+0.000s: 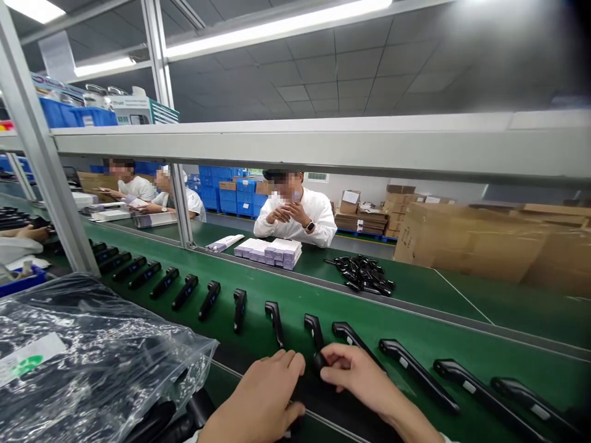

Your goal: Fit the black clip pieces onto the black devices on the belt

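Note:
Black bent-headed handles lie in a spaced row along the green belt. My right hand is closed, thumb and fingers pinching the near end of one black handle. Left of it, my left hand is curled with its back to the camera; its fingertips are hidden, so what they hold cannot be made out. The far end of another black handle shows just beyond the left fingers. To the right, a longer black handle with a small pale label lies on the belt.
A clear plastic bag covers the lower left, with black parts beside it. Across the belt, a person in white sits behind white-and-purple boxes and a black pile. A shelf beam and post cross the view.

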`<state>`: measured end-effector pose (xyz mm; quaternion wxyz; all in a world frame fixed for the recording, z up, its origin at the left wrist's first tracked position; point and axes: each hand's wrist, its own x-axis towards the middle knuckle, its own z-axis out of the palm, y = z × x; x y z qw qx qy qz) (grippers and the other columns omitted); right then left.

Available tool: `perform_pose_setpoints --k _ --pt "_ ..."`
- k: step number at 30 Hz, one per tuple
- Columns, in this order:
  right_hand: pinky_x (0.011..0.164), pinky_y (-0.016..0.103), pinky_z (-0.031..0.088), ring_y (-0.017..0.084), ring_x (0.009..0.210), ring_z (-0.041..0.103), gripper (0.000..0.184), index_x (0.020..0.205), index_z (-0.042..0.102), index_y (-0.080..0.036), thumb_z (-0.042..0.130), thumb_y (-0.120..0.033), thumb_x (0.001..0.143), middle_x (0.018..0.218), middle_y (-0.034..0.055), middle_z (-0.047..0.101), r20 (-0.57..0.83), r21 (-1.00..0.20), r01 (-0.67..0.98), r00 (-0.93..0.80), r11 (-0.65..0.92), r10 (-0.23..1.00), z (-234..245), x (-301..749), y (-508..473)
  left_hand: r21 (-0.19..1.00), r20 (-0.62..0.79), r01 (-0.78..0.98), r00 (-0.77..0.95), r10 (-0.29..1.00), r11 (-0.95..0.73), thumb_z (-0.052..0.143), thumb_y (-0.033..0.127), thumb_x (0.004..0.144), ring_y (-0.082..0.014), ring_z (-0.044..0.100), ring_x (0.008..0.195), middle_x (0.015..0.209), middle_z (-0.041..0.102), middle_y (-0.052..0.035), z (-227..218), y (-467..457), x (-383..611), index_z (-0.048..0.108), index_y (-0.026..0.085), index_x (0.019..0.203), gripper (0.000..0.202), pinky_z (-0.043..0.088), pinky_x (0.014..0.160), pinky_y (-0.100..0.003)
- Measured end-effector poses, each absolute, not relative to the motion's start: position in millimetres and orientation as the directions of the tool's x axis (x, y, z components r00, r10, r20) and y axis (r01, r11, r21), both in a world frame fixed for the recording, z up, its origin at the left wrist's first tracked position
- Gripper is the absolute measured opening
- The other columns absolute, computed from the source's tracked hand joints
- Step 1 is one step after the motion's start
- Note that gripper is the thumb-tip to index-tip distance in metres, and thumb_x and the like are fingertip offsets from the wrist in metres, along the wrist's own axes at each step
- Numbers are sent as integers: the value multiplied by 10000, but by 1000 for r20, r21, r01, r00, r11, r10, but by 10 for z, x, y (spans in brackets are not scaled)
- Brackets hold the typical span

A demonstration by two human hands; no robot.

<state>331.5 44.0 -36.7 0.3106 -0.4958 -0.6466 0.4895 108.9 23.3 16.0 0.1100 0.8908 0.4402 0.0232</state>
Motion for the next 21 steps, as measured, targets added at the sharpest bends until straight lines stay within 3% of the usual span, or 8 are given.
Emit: perform_pose_setpoints --k 4,7,10,12,15,21 --pt "685 324 545 252 886 638 254 1008 694 -213 655 -334 788 1023 92 639 33 -829 550 -130 100 991 -644 3368 552 244 -220 750 660 719 -614 723 239 727 -312 631 982 1097 649 -87 81 213 989 617 204 1039 331 544 799 -421" --pt "844 378 536 291 1039 641 461 1291 599 -238 577 -233 831 1221 129 624 134 -669 727 -88 155 987 -844 3365 566 266 -245 744 667 704 -613 709 219 753 -313 648 966 1075 672 -87 23 189 1012 627 195 1076 334 543 829 -443" --pt "894 393 516 316 1197 581 615 1478 415 -218 471 -164 869 1315 153 593 107 -518 851 -31 82 994 -952 3354 574 274 -249 746 665 704 -608 687 211 781 -338 641 1015 1099 672 -103 49 167 1054 617 182 1137 364 534 871 -483" --pt "935 386 493 316 1253 541 606 1493 397 -190 425 -159 889 1343 154 577 41 -442 897 14 6 999 -966 3364 595 278 -255 736 677 691 -618 642 204 808 -338 643 1010 1106 663 -113 74 162 1061 616 182 1156 350 533 875 -487" --pt "989 373 454 300 1250 534 593 1508 379 -169 369 -173 915 1322 145 586 -6 -420 907 5 -8 1000 -934 3414 628 288 -241 718 694 678 -633 595 220 831 -332 651 974 1093 650 -114 62 165 1048 625 191 1149 321 537 852 -475" --pt "1006 393 430 303 1335 440 610 1517 347 -213 331 -138 912 1381 139 519 -70 -518 855 -25 -15 997 -875 3549 594 355 -239 703 706 667 -616 583 199 793 -305 661 907 1110 629 -70 -7 180 1027 630 241 1074 289 531 767 -411"
